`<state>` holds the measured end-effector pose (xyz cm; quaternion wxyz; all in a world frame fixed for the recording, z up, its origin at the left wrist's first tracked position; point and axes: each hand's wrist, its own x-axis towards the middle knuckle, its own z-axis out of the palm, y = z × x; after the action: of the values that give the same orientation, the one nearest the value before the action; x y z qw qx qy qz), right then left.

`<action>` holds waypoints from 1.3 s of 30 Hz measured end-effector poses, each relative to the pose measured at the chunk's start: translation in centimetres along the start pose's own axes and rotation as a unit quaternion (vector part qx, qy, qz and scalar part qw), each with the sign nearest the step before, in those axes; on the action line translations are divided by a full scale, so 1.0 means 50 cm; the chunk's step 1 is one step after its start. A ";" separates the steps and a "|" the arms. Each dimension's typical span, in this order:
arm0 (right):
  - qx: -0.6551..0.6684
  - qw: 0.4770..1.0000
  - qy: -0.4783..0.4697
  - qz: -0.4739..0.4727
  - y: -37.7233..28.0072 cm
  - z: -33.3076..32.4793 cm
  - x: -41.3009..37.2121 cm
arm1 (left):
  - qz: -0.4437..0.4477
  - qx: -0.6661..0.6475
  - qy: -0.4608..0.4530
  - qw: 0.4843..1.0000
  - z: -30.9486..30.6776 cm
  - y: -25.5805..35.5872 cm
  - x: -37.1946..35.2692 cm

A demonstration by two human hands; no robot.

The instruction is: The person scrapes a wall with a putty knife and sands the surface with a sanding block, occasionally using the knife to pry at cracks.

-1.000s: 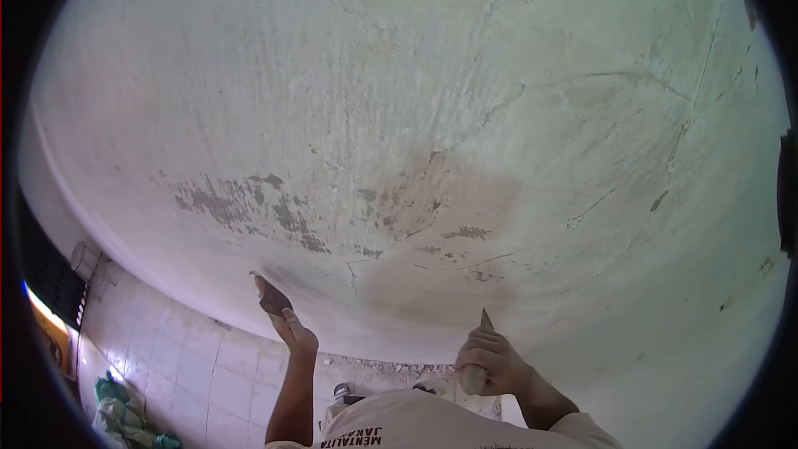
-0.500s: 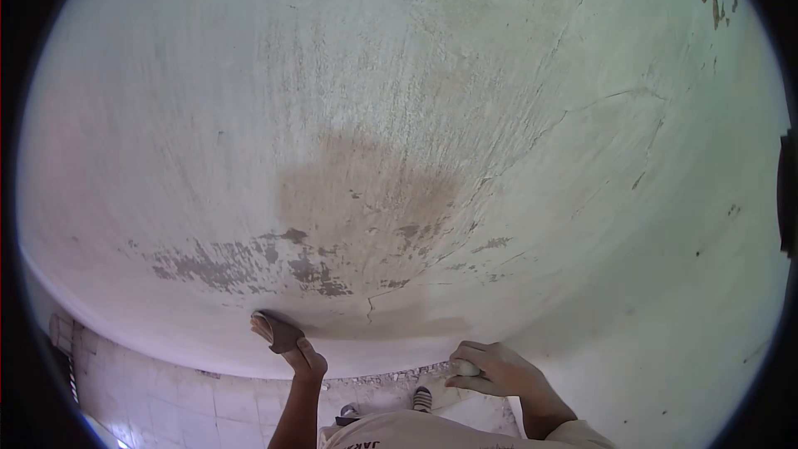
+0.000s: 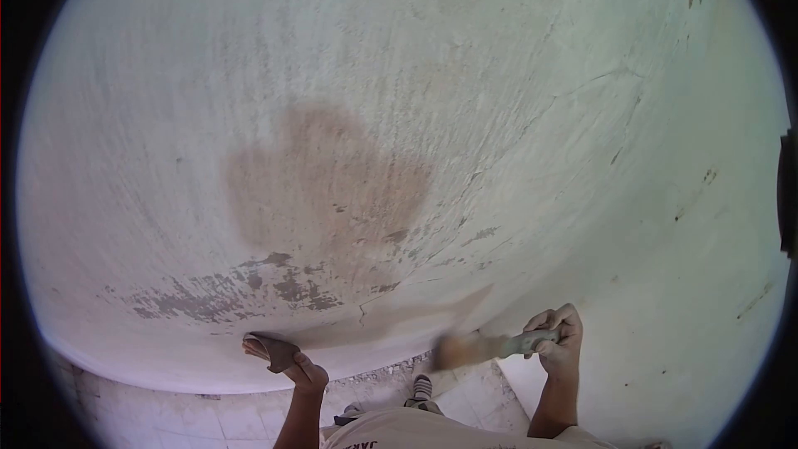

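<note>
A pale plastered wall [image 3: 399, 75] fills the view, with a brownish damp patch [image 3: 324, 175] and a band of flaked grey spots [image 3: 224, 293] low down. My left hand [image 3: 298, 366] presses a folded brown piece of sandpaper [image 3: 270, 349] against the wall's lower part. My right hand [image 3: 555, 341] grips the grey handle of a brush [image 3: 482, 347], whose blurred brown head lies against the wall to the left of the hand.
A white tiled floor [image 3: 208, 420] shows below the wall, with rubble along the wall's foot [image 3: 378, 376]. My feet in sandals [image 3: 422, 389] stand close to the wall. Cracks run across the wall at the right [image 3: 582, 91].
My right hand has swung out to the right and now shows the brush laid on the wall. The left hand with the sandpaper has slid lower. The view has tilted upward.
</note>
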<state>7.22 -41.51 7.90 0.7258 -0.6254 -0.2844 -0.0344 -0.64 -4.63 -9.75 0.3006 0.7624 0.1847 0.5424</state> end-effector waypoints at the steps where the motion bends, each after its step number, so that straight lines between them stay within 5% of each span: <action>1: 0.059 0.997 -0.006 0.043 -0.001 0.004 -0.009 | 0.003 -0.004 0.002 1.000 0.000 0.000 0.001; 5: 0.097 0.951 -0.110 0.273 0.027 0.062 -0.068 | 0.031 -0.020 0.021 0.999 0.003 -0.011 0.004; 8: 0.208 0.931 -0.111 0.278 0.090 0.105 -0.100 | 0.020 -0.027 0.032 0.999 0.001 0.006 0.010; 12: 0.201 0.969 -0.009 0.144 0.091 0.143 -0.055 | 0.018 0.001 0.002 1.000 -0.008 0.000 -0.002; 20: 0.061 0.980 0.009 0.188 0.024 0.167 0.103 | -0.031 -0.051 -0.014 0.998 -0.009 -0.150 -0.073; 37: 0.011 0.983 0.042 0.178 -0.078 0.201 0.187 | -0.051 -0.131 0.019 0.990 0.004 -0.053 -0.047; 39: 0.000 0.987 0.041 0.153 -0.093 0.200 0.204 | -0.086 -0.157 -0.071 0.981 -0.020 -0.202 -0.099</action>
<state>10.16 -30.12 17.22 0.7335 -0.6598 -0.1551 0.0514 -2.86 0.22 -19.74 0.4744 0.7234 0.1405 0.4816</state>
